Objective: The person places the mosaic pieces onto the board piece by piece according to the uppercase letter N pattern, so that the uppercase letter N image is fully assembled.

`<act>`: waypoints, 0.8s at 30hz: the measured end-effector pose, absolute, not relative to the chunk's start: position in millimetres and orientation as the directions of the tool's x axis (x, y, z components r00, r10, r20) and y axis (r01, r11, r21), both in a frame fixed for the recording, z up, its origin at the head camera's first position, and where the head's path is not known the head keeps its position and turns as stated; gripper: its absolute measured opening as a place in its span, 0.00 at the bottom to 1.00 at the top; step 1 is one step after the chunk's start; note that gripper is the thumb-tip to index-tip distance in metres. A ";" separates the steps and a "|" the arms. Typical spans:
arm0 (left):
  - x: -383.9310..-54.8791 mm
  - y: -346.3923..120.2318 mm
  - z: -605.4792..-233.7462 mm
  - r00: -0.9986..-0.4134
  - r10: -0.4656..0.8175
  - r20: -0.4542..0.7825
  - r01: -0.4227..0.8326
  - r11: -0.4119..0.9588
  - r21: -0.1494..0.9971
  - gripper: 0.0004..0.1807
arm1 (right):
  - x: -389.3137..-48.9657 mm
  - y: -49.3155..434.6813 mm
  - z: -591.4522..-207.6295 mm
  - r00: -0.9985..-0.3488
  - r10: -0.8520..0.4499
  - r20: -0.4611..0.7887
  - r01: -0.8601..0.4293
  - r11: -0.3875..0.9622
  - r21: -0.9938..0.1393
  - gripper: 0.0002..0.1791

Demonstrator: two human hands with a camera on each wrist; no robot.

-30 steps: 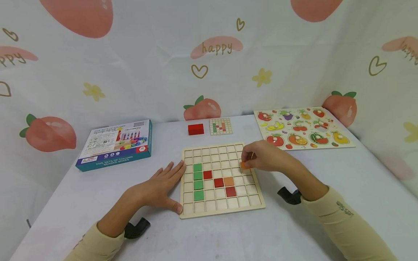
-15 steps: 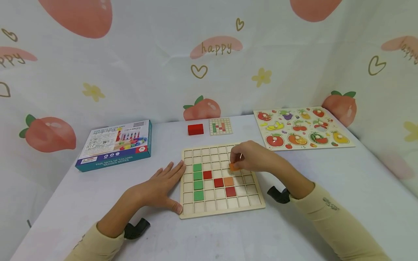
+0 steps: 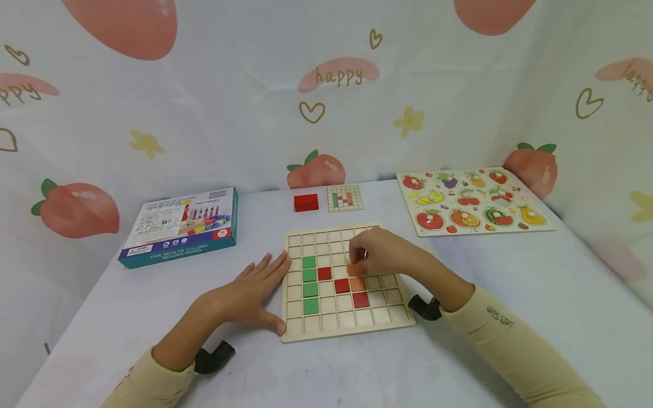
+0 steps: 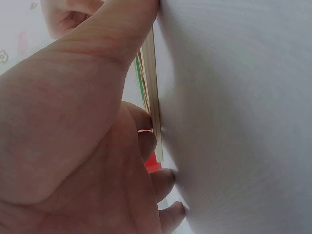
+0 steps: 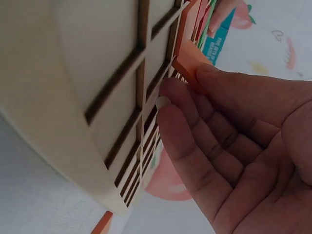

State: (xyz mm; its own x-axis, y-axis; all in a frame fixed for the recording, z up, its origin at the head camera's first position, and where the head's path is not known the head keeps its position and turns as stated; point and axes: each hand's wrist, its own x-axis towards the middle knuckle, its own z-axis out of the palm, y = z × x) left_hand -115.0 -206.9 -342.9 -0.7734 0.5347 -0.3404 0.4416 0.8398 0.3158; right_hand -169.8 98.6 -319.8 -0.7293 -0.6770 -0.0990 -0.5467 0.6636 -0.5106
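Observation:
My right hand (image 3: 385, 252) pinches an orange square tile (image 5: 191, 61) between thumb and fingers, low over a wooden grid board (image 3: 326, 324). In the right wrist view this tile is tilted, with its lower edge right at the grid. In the head view it is just behind another orange tile (image 3: 357, 284) that lies in a cell. Several green tiles (image 3: 310, 289) form a column at the board's left, and three red tiles (image 3: 360, 300) lie in cells between. My left hand (image 3: 245, 294) lies with fingers spread, its fingertips and thumb against the board's left edge.
Behind the board are a red block (image 3: 306, 203) and a small card (image 3: 345, 198) printed with a coloured grid. A boxed bead set (image 3: 178, 226) lies at the back left. At the back right is a fruit peg puzzle (image 3: 471, 201). A patterned cloth hangs behind the table.
My right hand has carried the orange tile leftward across the board, from its right side to just behind the seated orange tile. The left hand has stayed at the edge.

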 end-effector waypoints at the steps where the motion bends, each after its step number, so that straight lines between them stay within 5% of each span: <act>1: -114.9 -206.8 -342.8 -0.774 0.534 -0.340 0.441 0.840 0.315 0.72 | -169.8 98.5 -320.2 -0.730 -0.676 -0.103 -0.548 0.669 -0.502 0.07; 12: -113.9 -206.3 -342.4 -0.779 0.526 -0.341 0.434 0.845 0.313 0.72 | -164.6 97.9 -322.8 -0.734 -0.667 -0.130 -0.580 0.715 -0.391 0.01; 19: -114.6 -206.1 -341.0 -0.777 0.525 -0.348 0.429 0.845 0.319 0.72 | -158.6 106.8 -318.9 -0.692 -0.716 -0.087 -0.624 0.655 -0.425 0.06; 24: -115.1 -205.7 -341.0 -0.776 0.526 -0.348 0.426 0.844 0.326 0.72 | -167.1 123.6 -313.7 -0.745 -0.664 -0.070 -0.579 0.694 -0.428 0.08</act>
State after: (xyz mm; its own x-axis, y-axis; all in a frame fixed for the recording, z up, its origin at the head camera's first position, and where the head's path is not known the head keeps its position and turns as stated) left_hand -115.1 -205.7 -341.0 -0.7759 0.5262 -0.3481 0.4261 0.8439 0.3259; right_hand -167.1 123.6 -313.7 -0.7446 -0.6638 -0.0704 -0.5786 0.6944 -0.4277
